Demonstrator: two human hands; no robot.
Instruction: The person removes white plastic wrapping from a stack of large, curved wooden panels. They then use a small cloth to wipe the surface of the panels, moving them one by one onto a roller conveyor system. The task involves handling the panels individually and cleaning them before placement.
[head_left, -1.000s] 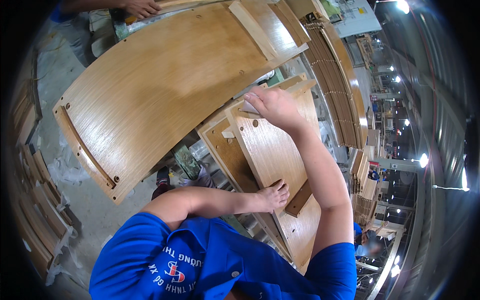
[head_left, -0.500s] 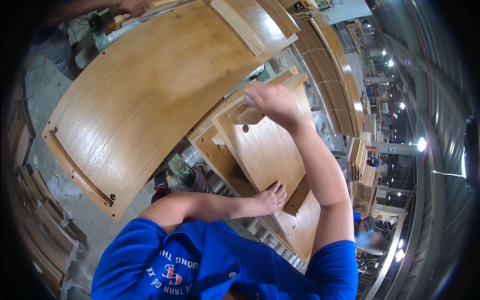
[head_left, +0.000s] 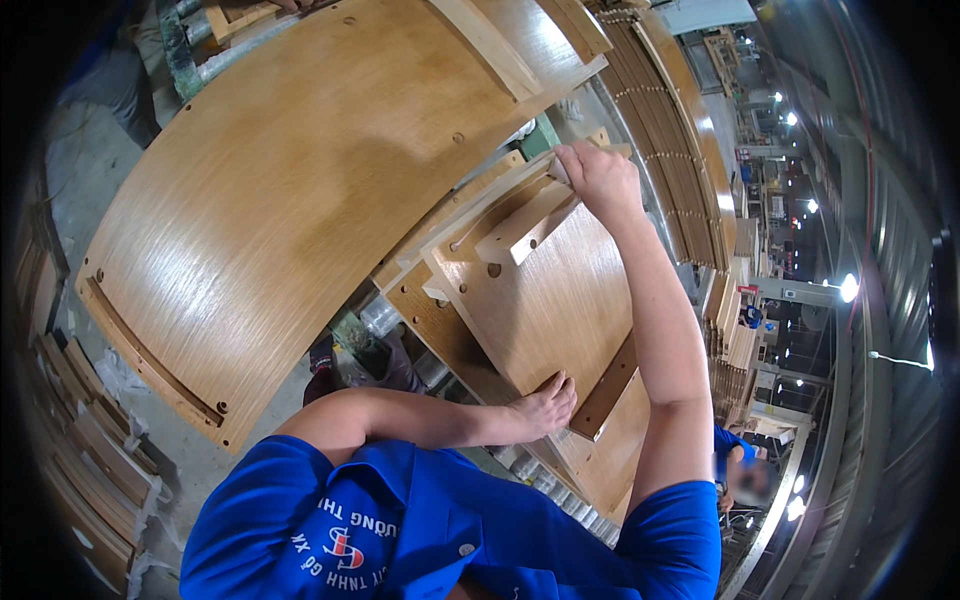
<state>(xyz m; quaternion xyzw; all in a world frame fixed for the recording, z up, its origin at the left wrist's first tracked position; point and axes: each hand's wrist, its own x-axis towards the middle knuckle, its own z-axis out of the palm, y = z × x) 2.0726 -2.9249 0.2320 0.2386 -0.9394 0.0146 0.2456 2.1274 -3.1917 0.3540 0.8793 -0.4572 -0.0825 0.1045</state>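
Observation:
A light wooden panel (head_left: pixel 575 300) lies in front of me, with a pale wooden block (head_left: pixel 525 228) and a darker brown strip (head_left: pixel 607 393) standing on its face. My right hand (head_left: pixel 603 180) is at the panel's far edge, fingers closed round a small whitish pad (head_left: pixel 559 172); its exact kind cannot be made out. Nearer to me, my left hand (head_left: pixel 545 408) rests flat on the panel's near left edge beside the brown strip, fingers extended and holding nothing. Another panel with drilled holes (head_left: pixel 437 312) shows partly beneath.
A large curved wooden panel (head_left: pixel 300 200) lies to the left. Stacked curved boards (head_left: pixel 665 140) stand at far right, and more wooden pieces (head_left: pixel 95 460) at lower left. Rollers (head_left: pixel 545 478) show under the work. Another person's leg (head_left: pixel 110 95) is at upper left.
My right hand has moved right and slightly away along the panel's far edge with the pad, uncovering the pale block. My left hand stays in place. The other person's hand has mostly left view.

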